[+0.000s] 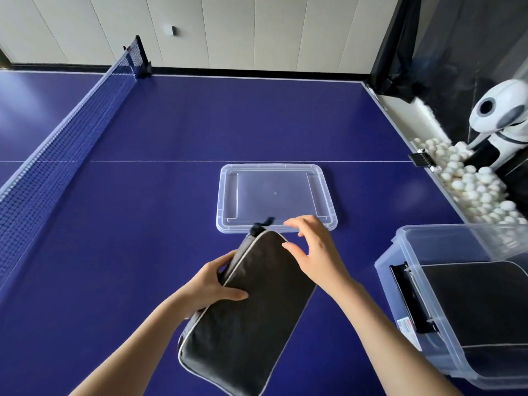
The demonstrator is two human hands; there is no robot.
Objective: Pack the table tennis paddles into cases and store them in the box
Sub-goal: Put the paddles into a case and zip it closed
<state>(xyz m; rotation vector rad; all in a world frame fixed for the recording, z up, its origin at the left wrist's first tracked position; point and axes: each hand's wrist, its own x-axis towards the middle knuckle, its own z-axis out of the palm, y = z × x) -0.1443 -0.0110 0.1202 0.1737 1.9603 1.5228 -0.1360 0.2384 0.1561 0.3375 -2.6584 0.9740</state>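
Over the blue table [171, 124], zipped case [245, 304] gripped along its edge by left hand [211, 284], right hand [317, 252] released beside the zipper pull [261, 224]. Next, probably: lowering into the box [445, 284] holding another case.

Both forearms bare, reaching forward. Left hand [213, 284] grips the case [245, 312] at its left edge, thumb on top, fingers underneath. Right hand [314, 252] over the case's far end, fingers loosely spread, slightly bent.
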